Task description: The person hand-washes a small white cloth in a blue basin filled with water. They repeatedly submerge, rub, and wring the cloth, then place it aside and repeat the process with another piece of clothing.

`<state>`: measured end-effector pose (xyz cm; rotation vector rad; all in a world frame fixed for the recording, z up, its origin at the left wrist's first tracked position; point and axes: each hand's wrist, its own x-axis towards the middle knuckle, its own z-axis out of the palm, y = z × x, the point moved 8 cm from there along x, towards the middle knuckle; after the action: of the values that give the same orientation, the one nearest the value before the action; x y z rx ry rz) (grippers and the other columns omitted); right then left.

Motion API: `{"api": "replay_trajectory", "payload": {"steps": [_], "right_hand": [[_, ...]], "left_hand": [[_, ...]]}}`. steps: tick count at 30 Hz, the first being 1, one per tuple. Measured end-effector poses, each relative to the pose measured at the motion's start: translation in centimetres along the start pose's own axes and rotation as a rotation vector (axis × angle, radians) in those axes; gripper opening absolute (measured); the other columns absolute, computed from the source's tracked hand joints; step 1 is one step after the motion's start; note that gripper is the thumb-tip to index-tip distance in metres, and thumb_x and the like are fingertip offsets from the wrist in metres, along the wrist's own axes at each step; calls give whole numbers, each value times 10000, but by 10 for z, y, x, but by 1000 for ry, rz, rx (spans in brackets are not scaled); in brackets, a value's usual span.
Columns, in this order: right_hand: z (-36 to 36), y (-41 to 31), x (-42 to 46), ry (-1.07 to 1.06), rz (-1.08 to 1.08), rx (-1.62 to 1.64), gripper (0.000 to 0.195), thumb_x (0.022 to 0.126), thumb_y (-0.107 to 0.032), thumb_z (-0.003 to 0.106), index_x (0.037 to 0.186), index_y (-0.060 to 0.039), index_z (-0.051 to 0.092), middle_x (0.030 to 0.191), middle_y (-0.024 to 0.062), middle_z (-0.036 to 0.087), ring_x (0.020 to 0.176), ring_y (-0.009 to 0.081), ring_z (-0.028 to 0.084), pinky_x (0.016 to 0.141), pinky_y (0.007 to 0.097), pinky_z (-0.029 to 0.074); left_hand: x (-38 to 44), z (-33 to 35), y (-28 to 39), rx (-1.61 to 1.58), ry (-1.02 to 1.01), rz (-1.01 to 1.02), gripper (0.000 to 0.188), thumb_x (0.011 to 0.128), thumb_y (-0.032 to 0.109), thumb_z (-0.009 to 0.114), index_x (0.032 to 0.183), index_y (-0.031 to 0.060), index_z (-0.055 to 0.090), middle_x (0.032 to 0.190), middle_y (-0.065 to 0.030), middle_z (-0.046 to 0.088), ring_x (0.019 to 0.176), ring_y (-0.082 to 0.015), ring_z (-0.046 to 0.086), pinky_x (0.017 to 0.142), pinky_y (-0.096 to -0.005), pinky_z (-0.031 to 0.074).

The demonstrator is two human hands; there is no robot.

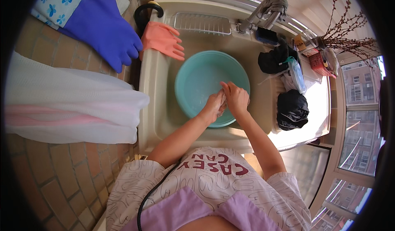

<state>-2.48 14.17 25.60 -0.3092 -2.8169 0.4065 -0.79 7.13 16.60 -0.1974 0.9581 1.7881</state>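
A round teal plastic basin point(197, 64) stands in the beige utility sink point(163, 114), with shallow, slightly cloudy water in it. Over its near right part, my left hand point(213, 106) and my right hand point(237, 97) are pressed together. Between them is a small, wet, pale piece of what looks like cloth point(221, 109). Most of it is hidden by my fingers, and its exact kind cannot be told. Both hands look wet and grip it from either side.
A coral rubber glove point(160, 41) drapes over the sink's left rim, near a purple glove point(101, 24). A wire rack point(202, 23) and a cloth-topped faucet point(247, 23) are at the back. Black fabric bundles point(292, 110) and a blue face mask point(296, 75) lie on the right ledge.
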Motion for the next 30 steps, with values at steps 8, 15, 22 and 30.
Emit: {"api": "replay_trajectory", "payload": {"steps": [8, 15, 22, 30], "right_hand": [[25, 53, -14, -531, 794, 1306, 468, 871, -537, 480, 868, -81, 586, 769, 2, 541, 690, 106, 491, 639, 230, 388], [10, 37, -25, -627, 599, 1367, 261, 898, -372, 529, 830, -123, 567, 726, -39, 530, 656, 58, 457, 579, 191, 339], [-3, 54, -21, -444, 535, 1344, 213, 909, -292, 528, 771, -132, 553, 671, -72, 477, 617, 33, 405, 550, 196, 314], [-18, -13, -28, -1, 19, 549, 276, 897, -241, 536, 713, -45, 472, 523, 62, 431, 454, 175, 433, 432, 304, 313]], "left_hand": [[-19, 7, 43, 99, 53, 232, 369, 880, 451, 518, 847, 89, 581, 670, 29, 480, 553, -56, 398, 443, -207, 274], [-20, 1, 46, -29, 102, 320, 271, 866, 323, 594, 913, 56, 608, 811, -5, 588, 696, -72, 527, 608, -224, 423], [-19, -16, 55, -35, 226, 479, 281, 875, 346, 575, 915, 71, 615, 800, 9, 563, 721, -88, 512, 645, -238, 417], [-3, -2, 22, -213, -251, 109, 262, 927, 322, 489, 757, 124, 509, 690, 32, 484, 656, -58, 476, 568, -237, 382]]}}
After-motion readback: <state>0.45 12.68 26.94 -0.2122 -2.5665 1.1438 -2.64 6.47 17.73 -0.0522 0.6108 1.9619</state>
